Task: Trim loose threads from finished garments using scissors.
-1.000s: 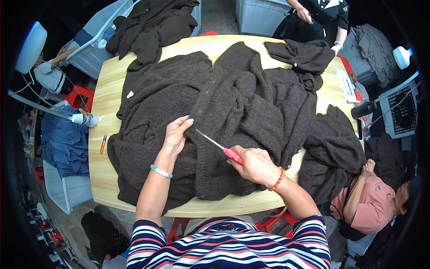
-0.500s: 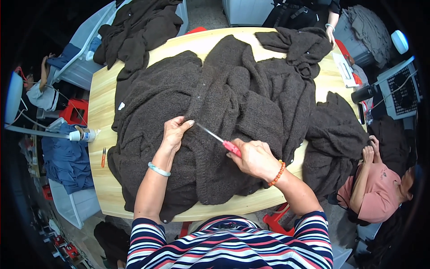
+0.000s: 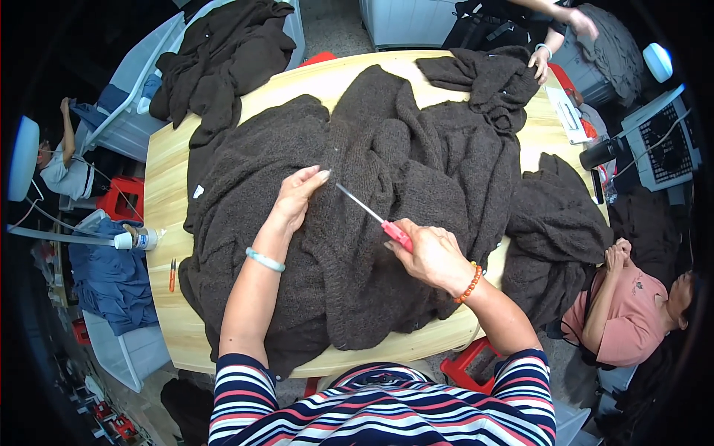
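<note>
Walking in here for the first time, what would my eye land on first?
Probably the big heap of dark brown knitwear spread over the middle of the pale wooden table. Next comes the red-handled tool in the person's right hand, its thin metal shaft pointing toward the left hand. The boldly striped shirt fills the bottom edge.

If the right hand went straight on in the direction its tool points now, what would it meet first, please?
The red-handled tool in the right hand would probably meet the left hand's fingers first, though depth is unclear; the dark knit cloth beneath might come sooner.
</note>
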Tool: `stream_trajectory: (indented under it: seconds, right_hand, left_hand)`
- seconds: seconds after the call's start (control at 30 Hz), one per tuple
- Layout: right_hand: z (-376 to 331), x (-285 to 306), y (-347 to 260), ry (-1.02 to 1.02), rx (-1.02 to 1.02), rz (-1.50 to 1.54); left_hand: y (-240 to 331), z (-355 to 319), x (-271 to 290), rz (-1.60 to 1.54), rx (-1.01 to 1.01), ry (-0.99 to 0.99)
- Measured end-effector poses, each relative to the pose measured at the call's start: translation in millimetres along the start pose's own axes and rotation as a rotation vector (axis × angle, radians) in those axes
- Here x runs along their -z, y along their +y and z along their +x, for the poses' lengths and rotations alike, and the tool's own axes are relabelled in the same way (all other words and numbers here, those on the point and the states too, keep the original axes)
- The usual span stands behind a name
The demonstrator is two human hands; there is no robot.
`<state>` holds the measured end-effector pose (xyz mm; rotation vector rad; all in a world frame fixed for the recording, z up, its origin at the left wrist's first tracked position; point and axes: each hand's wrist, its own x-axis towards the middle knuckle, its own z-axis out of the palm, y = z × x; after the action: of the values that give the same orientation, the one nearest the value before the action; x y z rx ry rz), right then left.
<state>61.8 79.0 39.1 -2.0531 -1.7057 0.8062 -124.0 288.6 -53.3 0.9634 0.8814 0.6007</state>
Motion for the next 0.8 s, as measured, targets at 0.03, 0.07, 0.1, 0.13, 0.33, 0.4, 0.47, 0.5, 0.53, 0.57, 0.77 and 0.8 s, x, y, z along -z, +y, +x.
stream_trajectory:
  seconds: [0.03,0.07,0.1,0.13,0.33,0.4,0.47,0.5,0.53,0.57,0.77,0.8]
  right_hand:
    - [2.6,2.5,0.1,0.000,-0.031,0.015]
    - [4.7,5.5,-0.4,0.015,-0.042,0.006]
    - [8.1,5.8,1.8,0.020,-0.042,0.005]
    - [12.6,3.5,6.1,0.029,-0.025,-0.036]
    - [23.4,0.8,12.0,-0.011,0.042,-0.071]
    - [26.4,4.0,11.8,-0.018,0.021,-0.070]
    - [26.2,0.2,15.3,-0.047,0.068,-0.073]
    - [25.5,1.7,15.0,-0.098,0.097,-0.049]
    - [26.0,2.3,16.6,-0.085,0.077,-0.017]
    - [26.2,2.6,18.3,-0.071,0.058,0.014]
    - [24.4,9.8,34.0,-0.035,-0.057,0.040]
    - [25.1,11.3,33.3,-0.033,-0.053,0.037]
  left_hand:
    - [-0.9,8.5,1.5,0.001,-0.004,0.001]
    - [-2.4,17.4,-0.7,0.088,0.011,0.014]
    - [-4.7,23.1,-1.6,0.176,0.025,0.029]
    - [-9.6,26.2,-3.9,0.177,-0.033,0.073]
    - [-25.9,24.6,9.4,0.183,-0.077,0.053]
    - [-23.8,20.4,6.0,0.175,-0.066,0.047]
    - [-23.3,17.4,3.4,0.170,-0.072,0.045]
    - [-22.5,16.9,2.3,0.160,-0.082,0.045]
    - [-20.9,17.2,2.1,0.162,-0.084,0.042]
    - [-18.2,16.8,2.4,0.156,-0.062,0.020]
    - [7.9,48.3,-21.7,0.200,-0.012,0.054]
    - [11.0,58.1,-25.6,0.296,0.016,0.103]
